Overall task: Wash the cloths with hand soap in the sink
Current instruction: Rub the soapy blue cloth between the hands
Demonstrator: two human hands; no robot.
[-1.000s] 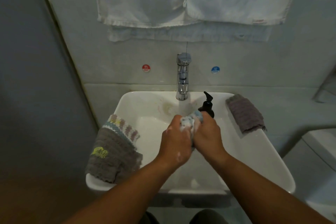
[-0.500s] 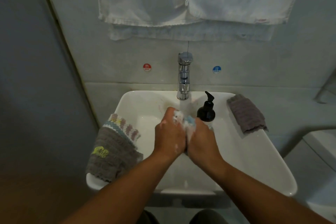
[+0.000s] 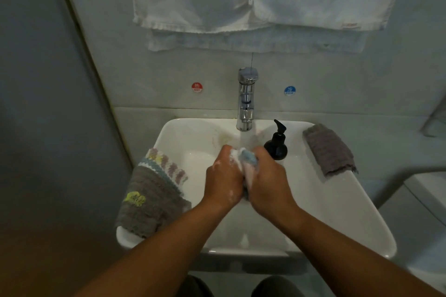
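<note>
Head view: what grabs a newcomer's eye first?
The left hand and right hand grip a sudsy pale cloth over the sink, under the chrome tap. A black soap pump stands right of them. A patterned grey cloth drapes the left rim, a plain grey cloth the right.

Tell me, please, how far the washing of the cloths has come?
Soap looks already applied: suds show on the left hand. In hand: it and the right hand grip a pale cloth under the running tap. Left: rinsing it, then probably the grey towel and crocheted cloth on the left rim of the sink. Whether the folded grey cloth on the right rim is washed, I cannot tell.
</note>
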